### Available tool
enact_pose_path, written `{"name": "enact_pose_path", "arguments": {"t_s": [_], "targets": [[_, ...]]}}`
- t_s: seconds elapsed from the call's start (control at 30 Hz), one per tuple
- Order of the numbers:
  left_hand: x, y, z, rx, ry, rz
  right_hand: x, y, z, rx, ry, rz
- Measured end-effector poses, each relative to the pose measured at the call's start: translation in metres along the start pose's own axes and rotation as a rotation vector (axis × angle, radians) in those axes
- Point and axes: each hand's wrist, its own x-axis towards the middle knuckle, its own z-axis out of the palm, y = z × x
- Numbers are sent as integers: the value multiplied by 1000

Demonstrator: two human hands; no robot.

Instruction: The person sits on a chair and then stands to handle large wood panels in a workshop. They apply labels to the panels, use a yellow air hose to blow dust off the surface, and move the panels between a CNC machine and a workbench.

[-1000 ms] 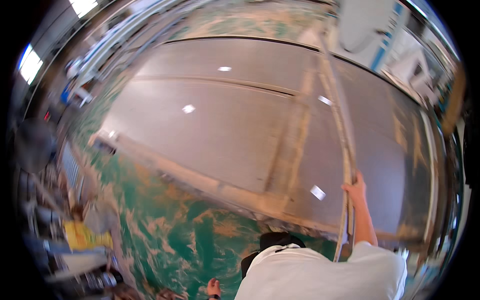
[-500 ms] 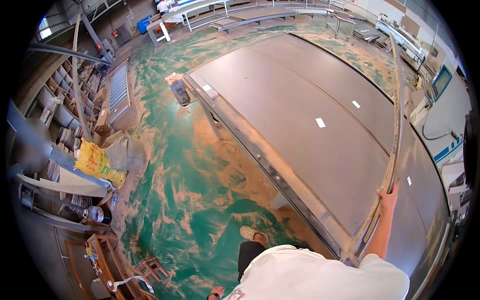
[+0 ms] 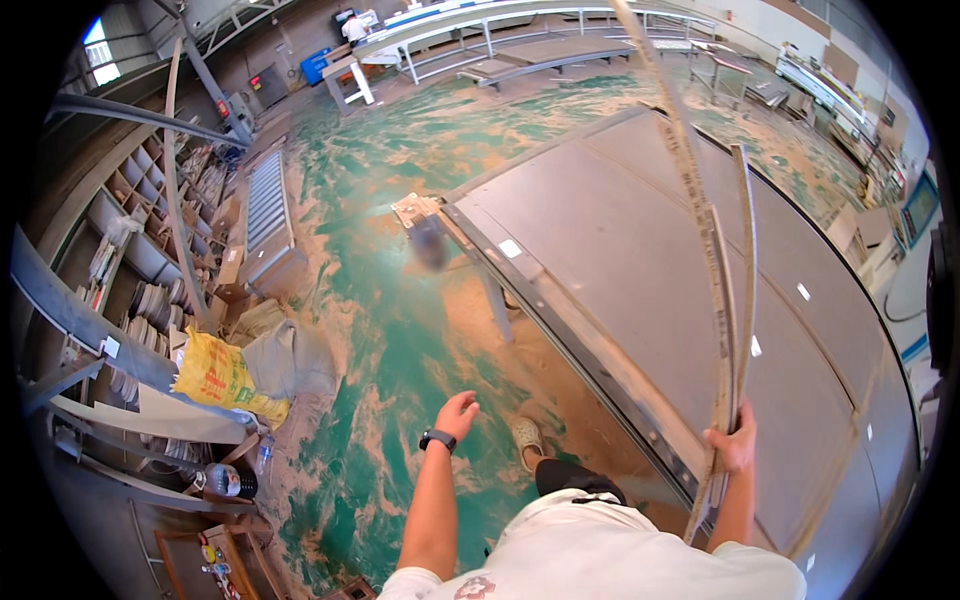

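My right hand [image 3: 736, 442] is wrapped round a bundle of long, thin wooden strips [image 3: 718, 300] at the right. One strip runs far beyond the others toward the top; their lower ends hang near my body. The strips stand tilted in front of a large table with grey-brown panels [image 3: 640, 240], and I cannot tell whether they touch it. My left hand [image 3: 458, 412], with a dark watch on its wrist, is held out over the floor at the middle. It holds nothing, its fingers loosely apart.
Sawdust covers the green floor [image 3: 370, 370]. At the left are a yellow sack [image 3: 228, 375], a grey sack [image 3: 288, 358], shelves with wood pieces [image 3: 150, 200] and a roller conveyor [image 3: 268, 205]. Long benches [image 3: 540, 62] and a person [image 3: 354, 28] are at the back. The table's long edge slants past my legs.
My left hand has risen from the lower edge and reached forward. The strips in my right hand have swung left and are more upright. The table now sits farther right and lower in view.
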Motion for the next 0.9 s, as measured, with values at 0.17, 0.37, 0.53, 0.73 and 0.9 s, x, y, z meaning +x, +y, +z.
{"name": "enact_pose_path", "arguments": {"t_s": [0.17,0.37,0.53,0.73,0.9], "targets": [[111,7,-66,132,-134,-37,74,-26,183,156,-316,102],[236,8,-125,52,-144,137,140,-101,341,170,-411,84],[323,-12,-193,11,-314,123,179,-109,420,-66,-273,33],[426,3,-273,-499,-469,120,191,-150,558,-293,-154,66],[508,82,-321,-961,-525,154,211,-168,666,-325,-161,76]]}}
